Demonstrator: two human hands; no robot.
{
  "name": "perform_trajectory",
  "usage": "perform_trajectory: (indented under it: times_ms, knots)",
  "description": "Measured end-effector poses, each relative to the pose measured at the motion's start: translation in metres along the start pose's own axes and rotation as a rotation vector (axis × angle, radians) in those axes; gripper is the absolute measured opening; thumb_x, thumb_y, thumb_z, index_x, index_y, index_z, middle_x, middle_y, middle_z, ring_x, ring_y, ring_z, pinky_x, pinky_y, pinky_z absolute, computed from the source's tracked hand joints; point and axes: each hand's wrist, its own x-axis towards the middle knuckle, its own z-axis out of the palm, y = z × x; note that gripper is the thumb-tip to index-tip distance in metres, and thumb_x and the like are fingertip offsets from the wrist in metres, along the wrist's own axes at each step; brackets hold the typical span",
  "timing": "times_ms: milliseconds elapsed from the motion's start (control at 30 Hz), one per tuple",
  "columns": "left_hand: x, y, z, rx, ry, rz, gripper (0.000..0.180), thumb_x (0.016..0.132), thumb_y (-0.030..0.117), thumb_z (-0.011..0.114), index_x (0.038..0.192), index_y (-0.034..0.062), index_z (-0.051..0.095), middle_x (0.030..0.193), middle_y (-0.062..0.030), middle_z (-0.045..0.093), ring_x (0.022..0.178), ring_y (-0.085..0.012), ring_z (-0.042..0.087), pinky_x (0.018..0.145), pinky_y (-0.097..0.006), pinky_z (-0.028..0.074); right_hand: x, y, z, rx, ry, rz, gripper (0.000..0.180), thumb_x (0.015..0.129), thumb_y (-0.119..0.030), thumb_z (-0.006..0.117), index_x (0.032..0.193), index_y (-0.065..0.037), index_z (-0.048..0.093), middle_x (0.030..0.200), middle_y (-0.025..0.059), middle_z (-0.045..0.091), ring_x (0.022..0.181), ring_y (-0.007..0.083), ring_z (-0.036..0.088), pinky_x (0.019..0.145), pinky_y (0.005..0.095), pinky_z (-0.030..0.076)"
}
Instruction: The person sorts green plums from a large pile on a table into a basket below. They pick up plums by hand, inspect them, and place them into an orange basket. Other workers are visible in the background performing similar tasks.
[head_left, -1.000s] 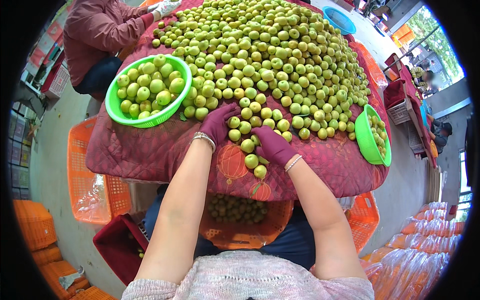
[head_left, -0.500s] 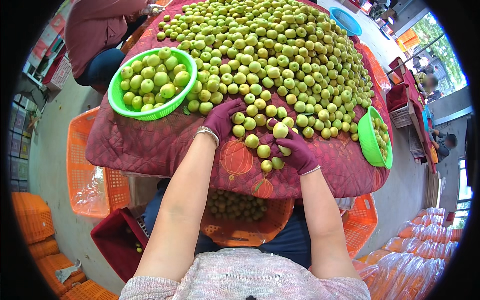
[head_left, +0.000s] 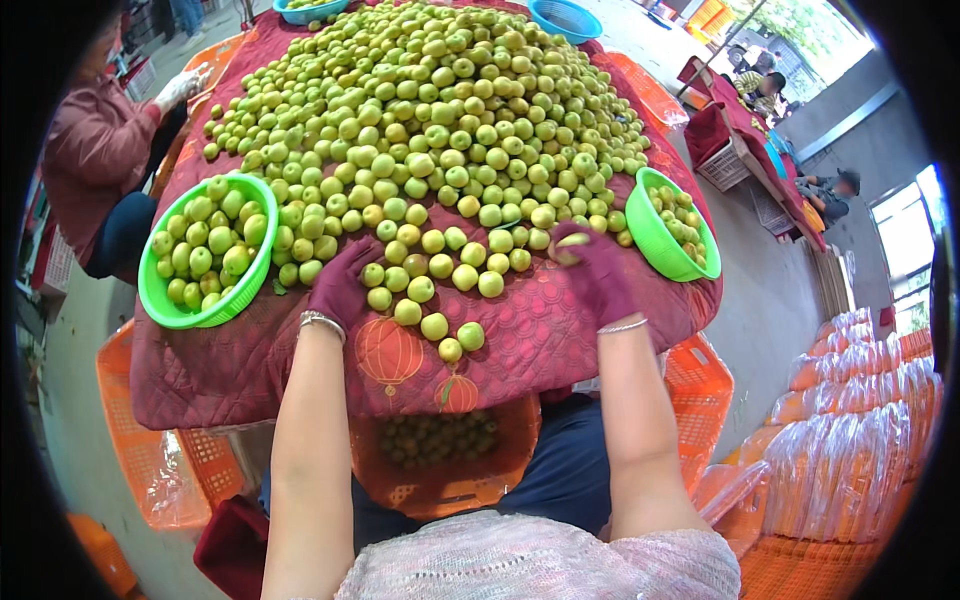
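Note:
A big heap of round yellow-green fruit (head_left: 440,110), like jujubes or small apples, covers much of the table. My left hand (head_left: 343,283), in a maroon glove, rests at the heap's near edge, its fingers stretched out against loose fruit and none in its grip. My right hand (head_left: 600,280), gloved alike and blurred, is closed round a green fruit (head_left: 572,243) just left of the right-hand bowl. Between my hands several loose fruits (head_left: 434,326) trail toward me on the cloth. Fruit fills the bright green bowl on the left (head_left: 157,298) and the one on the right (head_left: 660,250).
A patterned maroon quilted cloth (head_left: 240,365) covers the table. Below its near edge, an orange crate (head_left: 440,490) between my legs holds fruit. Another person (head_left: 100,150) sits at the left. Blue basins (head_left: 565,22) stand at the far edge, and plastic-wrapped orange crates (head_left: 840,470) at lower right.
The view has swung to the right. My right hand has moved from the loose fruit in the middle toward the right bowl, carrying a fruit. My left hand stays by the heap.

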Motion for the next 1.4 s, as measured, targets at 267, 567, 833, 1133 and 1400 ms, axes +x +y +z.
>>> perform_trajectory:
  times_ms: [267, 567, 833, 1133, 1400]
  knots:
    - [-0.001, -0.005, 0.017, 0.022, -0.063, 0.01, 0.037, 0.093, 0.02, 0.051, 0.126, 0.0021, 0.05, 0.125, -0.0118, 0.056, 0.12, -0.0208, 0.049, 0.104, -0.033, 0.037, 0.03, -0.051, -0.194, -1.073, 0.843, -0.429, 0.039, 0.093, -0.023, 0.055, 0.121, 0.003, 0.053, 0.117, 0.0206, 0.06, 0.109, 0.0308, 0.058, 0.092, 0.0354, 0.044]
    - [-0.01, 0.002, 0.014, -0.009, 0.019, 0.013, 0.032, 0.093, 0.019, 0.053, 0.122, 0.0031, 0.052, 0.117, -0.0111, 0.059, 0.113, -0.0208, 0.053, 0.097, -0.032, 0.043, 0.006, 0.024, 0.039, -0.914, -0.019, -0.265, 0.027, 0.085, -0.014, 0.059, 0.111, -0.006, 0.063, 0.096, 0.0094, 0.068, 0.081, 0.0194, 0.064, 0.073, 0.0305, 0.05]
    - [-0.004, -0.001, 0.017, -0.027, -0.015, 0.022, 0.033, 0.094, 0.019, 0.051, 0.122, 0.0024, 0.051, 0.118, -0.0122, 0.058, 0.114, -0.022, 0.053, 0.098, -0.033, 0.043, 0.03, 0.057, 0.104, -1.542, -0.379, -0.421, 0.023, 0.079, -0.018, 0.059, 0.101, -0.013, 0.058, 0.099, 0.0165, 0.062, 0.088, 0.0346, 0.062, 0.072, 0.0438, 0.05]
    - [-0.01, -0.002, 0.015, -0.025, 0.008, -0.004, 0.038, 0.092, 0.025, 0.055, 0.124, 0.0051, 0.051, 0.127, -0.0129, 0.054, 0.119, -0.0219, 0.049, 0.102, -0.036, 0.039, -0.02, 0.028, 0.081, -0.874, -0.203, -0.051, 0.026, 0.086, -0.024, 0.056, 0.099, -0.003, 0.064, 0.078, 0.013, 0.066, 0.075, 0.0245, 0.065, 0.067, 0.034, 0.049]
    - [-0.007, 0.001, 0.023, -0.007, 0.035, -0.027, 0.035, 0.089, 0.021, 0.061, 0.118, 0.0028, 0.053, 0.114, -0.0104, 0.061, 0.108, -0.0195, 0.056, 0.093, -0.031, 0.044, -0.051, 0.049, 0.079, -0.819, -0.324, -0.021, 0.029, 0.081, -0.008, 0.054, 0.108, -0.001, 0.062, 0.095, 0.0115, 0.066, 0.086, 0.0198, 0.063, 0.078, 0.0315, 0.05]
